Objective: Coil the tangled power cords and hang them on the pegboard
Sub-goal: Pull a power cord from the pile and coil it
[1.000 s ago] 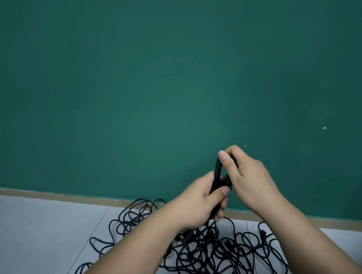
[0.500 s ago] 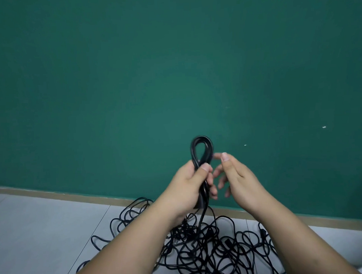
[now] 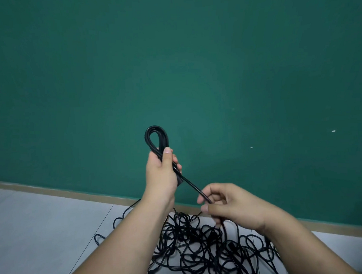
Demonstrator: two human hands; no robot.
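The flat dark-green wall (image 3: 214,64) is filling the view ahead; no pegboard is showing. The pale grey tiled floor (image 3: 46,233) is carrying the tangled heap of black power cords (image 3: 200,244) at the wall's base, with open floor lying to its left. My left grip (image 3: 160,176) is clamping the small black coiled loops (image 3: 155,135) upright, well above the heap and clear of snags. My right grip (image 3: 229,207) is pinching the taut black strand (image 3: 193,186), probably to feed the next loop.
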